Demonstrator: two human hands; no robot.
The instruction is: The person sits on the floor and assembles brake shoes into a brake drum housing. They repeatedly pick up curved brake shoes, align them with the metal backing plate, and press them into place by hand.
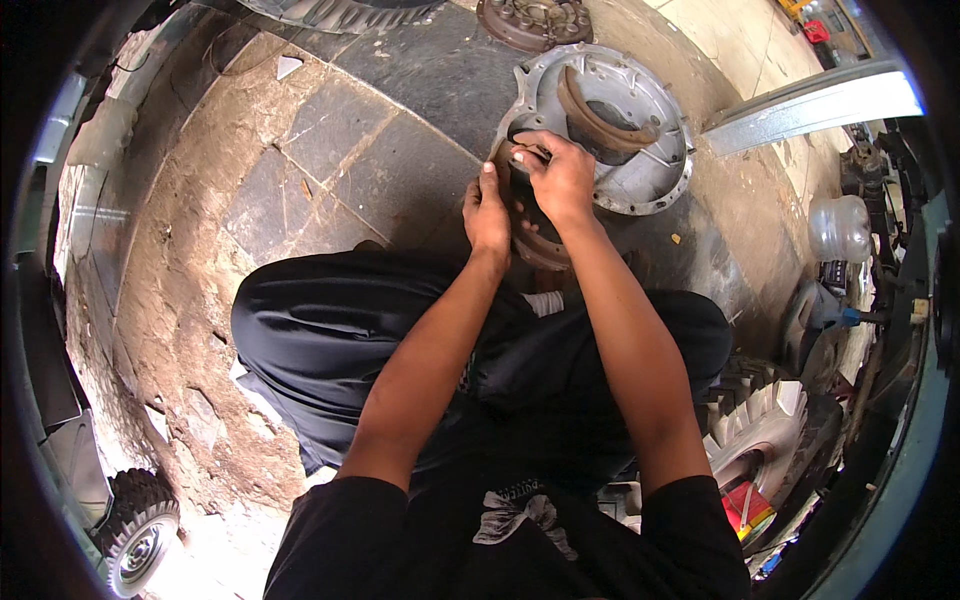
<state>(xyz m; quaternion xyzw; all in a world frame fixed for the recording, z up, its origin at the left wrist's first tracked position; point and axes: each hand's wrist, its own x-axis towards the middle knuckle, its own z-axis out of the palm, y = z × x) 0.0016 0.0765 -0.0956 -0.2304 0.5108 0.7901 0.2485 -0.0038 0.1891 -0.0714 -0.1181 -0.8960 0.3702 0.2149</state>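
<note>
My left hand (pixel 487 215) is wrapped around the outer side of a curved, rusty brake shoe (pixel 540 250), its thumb pointing up along the edge. At the shoe's upper end, my right hand (pixel 563 180) is closed in a pinch, and what lies between its fingers is too small to make out. Small round spots show on the shoe's inner face below the right hand. Just beyond both hands, a large grey metal housing (pixel 660 180) rests on the floor with bolt holes around its rim. A second brown brake shoe (pixel 605 130) lies inside it.
A rusty round hub (pixel 535 20) sits beyond the housing, near a toothed tyre (pixel 345 12). On the right are a metal beam (pixel 815 108), a clear plastic bottle (pixel 840 228) and a chunky tyre (pixel 765 425). A small wheel (pixel 142 545) stands at lower left.
</note>
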